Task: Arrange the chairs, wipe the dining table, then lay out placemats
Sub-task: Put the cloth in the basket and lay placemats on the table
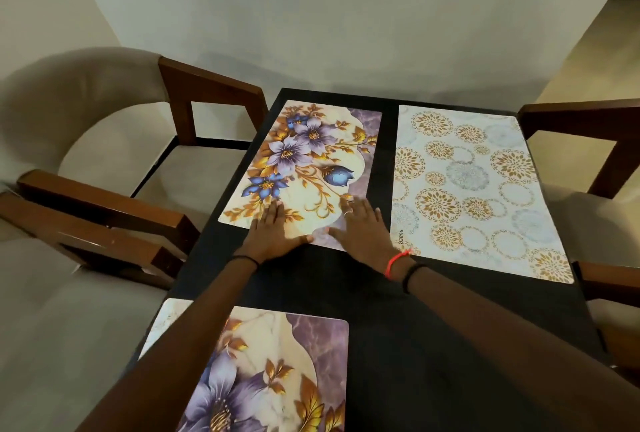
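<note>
**Across the dark table: three placemats down, one spot to go**

At centre frame we have our left hand [273, 230] and right hand [360, 227] spread flat, fingers straight, on the near edge of the far floral placemat [304, 154], pressing it and gripping nothing. To its right lies the medallion placemat [467, 189], just beside it but apart. A second floral placemat [263, 362] sits at lower left under our left forearm.

Wooden armchairs stand close to the dining table [398, 345]: two at left [138, 154] and at least one at right [588, 217], so we judge the chairs arranged. We cannot tell whether the top was wiped, though it looks clean. The lower-right stretch of the tabletop shows no mat, so we reckon one placemat remains.
</note>
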